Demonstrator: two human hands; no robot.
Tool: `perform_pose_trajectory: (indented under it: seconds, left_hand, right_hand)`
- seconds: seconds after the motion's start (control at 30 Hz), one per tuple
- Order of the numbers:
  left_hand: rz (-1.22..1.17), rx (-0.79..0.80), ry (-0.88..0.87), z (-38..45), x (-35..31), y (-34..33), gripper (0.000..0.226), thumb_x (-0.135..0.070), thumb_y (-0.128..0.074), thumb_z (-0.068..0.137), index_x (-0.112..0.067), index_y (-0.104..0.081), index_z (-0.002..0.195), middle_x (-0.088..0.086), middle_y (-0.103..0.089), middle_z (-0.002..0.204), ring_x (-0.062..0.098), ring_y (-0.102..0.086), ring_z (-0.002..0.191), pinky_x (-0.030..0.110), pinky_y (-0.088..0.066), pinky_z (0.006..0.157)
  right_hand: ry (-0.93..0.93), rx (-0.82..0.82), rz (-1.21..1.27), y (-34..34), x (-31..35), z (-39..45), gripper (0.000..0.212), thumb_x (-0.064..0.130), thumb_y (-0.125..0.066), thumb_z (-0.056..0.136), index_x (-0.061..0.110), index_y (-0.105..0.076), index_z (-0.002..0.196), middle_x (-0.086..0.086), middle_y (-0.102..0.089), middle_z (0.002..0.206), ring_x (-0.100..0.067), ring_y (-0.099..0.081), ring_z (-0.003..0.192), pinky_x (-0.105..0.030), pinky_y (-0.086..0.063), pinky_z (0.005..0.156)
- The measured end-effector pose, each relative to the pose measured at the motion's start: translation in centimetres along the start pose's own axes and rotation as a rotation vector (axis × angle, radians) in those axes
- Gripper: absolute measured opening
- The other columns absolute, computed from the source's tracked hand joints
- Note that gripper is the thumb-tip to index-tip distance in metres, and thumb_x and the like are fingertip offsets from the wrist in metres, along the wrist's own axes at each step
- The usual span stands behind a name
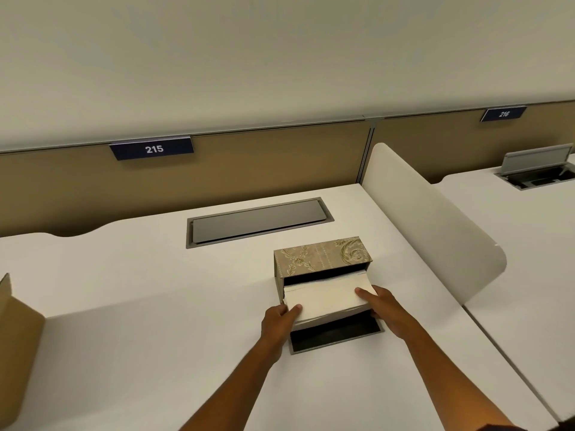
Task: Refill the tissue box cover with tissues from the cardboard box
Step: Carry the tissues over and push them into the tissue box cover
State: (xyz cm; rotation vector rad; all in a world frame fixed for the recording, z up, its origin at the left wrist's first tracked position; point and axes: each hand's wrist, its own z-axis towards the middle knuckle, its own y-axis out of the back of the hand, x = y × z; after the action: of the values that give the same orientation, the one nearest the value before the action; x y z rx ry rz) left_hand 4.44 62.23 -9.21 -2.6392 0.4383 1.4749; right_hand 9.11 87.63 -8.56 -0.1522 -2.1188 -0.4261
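Observation:
The tissue box cover (320, 255), patterned in gold and beige, lies on the white desk (140, 306) with its open side facing me and its dark flap (336, 337) folded down flat. A white stack of tissues (326, 298) sits partly inside the opening, its near half sticking out. My left hand (280, 318) grips the stack's left end. My right hand (379, 303) grips its right end, thumb on top. A flap of the cardboard box (15, 331) shows at the far left edge; its inside is out of sight.
A closed grey cable hatch (258, 222) is set into the desk behind the cover. A cream divider panel (429, 225) stands just right of the cover. A tan partition (249, 163) with the label 215 (154, 148) runs along the back. The neighbouring desk has an open hatch (535, 169).

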Motion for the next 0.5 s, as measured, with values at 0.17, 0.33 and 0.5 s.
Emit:
perform_pose_trajectory:
  seconds: [0.17,0.33,0.5]
  left_hand:
    - [0.060,-0.015,0.035,0.63,-0.14,-0.42,0.034,-0.035,-0.057,0.096,-0.005,-0.064,0.111,0.014,-0.065,0.111,0.023,-0.057,0.096,0.033,-0.046,0.085]
    - [0.071,0.009,0.066,0.17,-0.61,-0.83,0.050,-0.036,-0.049,0.100,-0.009,-0.046,0.141,0.009,-0.052,0.142,0.030,-0.049,0.130,0.041,-0.043,0.109]
    - [0.074,0.050,0.079,-0.05,-0.95,-0.66,0.053,-0.037,-0.047,0.101,-0.013,-0.036,0.146,0.010,-0.043,0.148,0.030,-0.044,0.133,0.044,-0.042,0.112]
  right_hand:
    - [-0.007,-0.028,-0.014,-0.45,-0.03,0.26,0.042,0.041,-0.059,0.094,0.017,-0.051,0.128,-0.001,-0.060,0.117,-0.021,-0.055,0.107,-0.036,-0.046,0.092]
    - [-0.018,-0.074,-0.059,-0.90,0.04,0.22,0.052,0.042,-0.058,0.094,0.014,-0.046,0.137,-0.005,-0.056,0.128,-0.024,-0.052,0.114,-0.041,-0.045,0.100]
    - [-0.035,-0.091,-0.066,-0.90,0.00,-0.11,0.060,0.043,-0.059,0.094,0.015,-0.041,0.143,-0.009,-0.048,0.145,-0.030,-0.047,0.130,-0.046,-0.042,0.109]
